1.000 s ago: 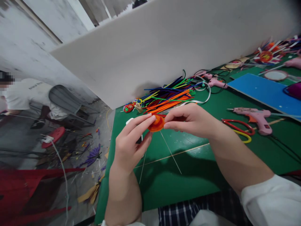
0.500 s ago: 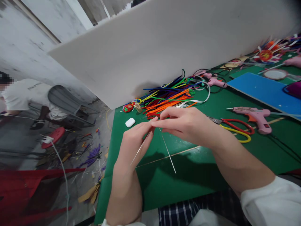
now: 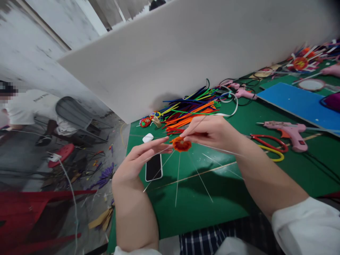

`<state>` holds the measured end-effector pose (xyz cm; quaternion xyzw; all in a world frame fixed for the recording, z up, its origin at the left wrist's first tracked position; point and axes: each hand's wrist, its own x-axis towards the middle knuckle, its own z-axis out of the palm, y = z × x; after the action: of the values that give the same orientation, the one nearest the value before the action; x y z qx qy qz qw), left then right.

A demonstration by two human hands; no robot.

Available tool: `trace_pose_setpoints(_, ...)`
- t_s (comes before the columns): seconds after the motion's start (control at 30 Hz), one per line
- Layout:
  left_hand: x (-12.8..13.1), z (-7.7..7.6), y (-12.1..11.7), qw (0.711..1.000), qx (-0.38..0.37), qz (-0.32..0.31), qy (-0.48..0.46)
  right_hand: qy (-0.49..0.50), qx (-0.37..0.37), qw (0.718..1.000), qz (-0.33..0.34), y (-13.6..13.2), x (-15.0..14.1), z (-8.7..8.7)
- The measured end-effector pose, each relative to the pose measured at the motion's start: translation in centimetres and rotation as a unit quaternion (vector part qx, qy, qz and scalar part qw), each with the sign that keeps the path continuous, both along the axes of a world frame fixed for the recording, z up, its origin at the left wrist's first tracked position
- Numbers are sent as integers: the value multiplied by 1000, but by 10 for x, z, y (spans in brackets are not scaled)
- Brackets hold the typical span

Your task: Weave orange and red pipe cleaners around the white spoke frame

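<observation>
An orange fuzzy round piece [image 3: 182, 144], with thin white spokes radiating from it, is held above the green table. My right hand [image 3: 216, 132] pinches its upper right edge between thumb and fingers. On its other side is my left hand [image 3: 140, 157], with fingers stretched out and the tips close to the orange piece; whether they touch it is unclear. One spoke [image 3: 158, 173] slants down toward my left wrist, and others fan out below and to the right. A phone [image 3: 154, 170] with a dark screen lies behind my left hand, beside a white rounded case [image 3: 148, 138].
A heap of coloured pipe cleaners [image 3: 191, 109] lies against the white partition [image 3: 170, 63]. Red-and-yellow-handled scissors [image 3: 271, 145] and a pink glue gun [image 3: 288, 131] are to the right, before a blue board [image 3: 302, 102]. A person [image 3: 32, 109] sits far left.
My hands have moved apart, with my left hand shifting left and its fingers straightening. The orange round piece and several spokes have come into view, and the phone now shows.
</observation>
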<state>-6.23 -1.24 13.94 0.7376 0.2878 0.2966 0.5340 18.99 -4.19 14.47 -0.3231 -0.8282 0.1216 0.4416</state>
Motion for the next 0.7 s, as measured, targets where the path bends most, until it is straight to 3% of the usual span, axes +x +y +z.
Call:
trace_pose_setpoints(0.17, 27, -10, -1, 998, -26, -17, -47, 40, -27, 999, 7, 5, -2, -2)
trace_pose_setpoints(0.33, 57, -11, -11, 995, -33, 58, -73, 48, -41, 998, 19, 4, -7, -2)
trace_pose_setpoints(0.7, 64, -7, -17, 990, -39, 120, -60, -4, -49, 998, 26, 8, 0, -4)
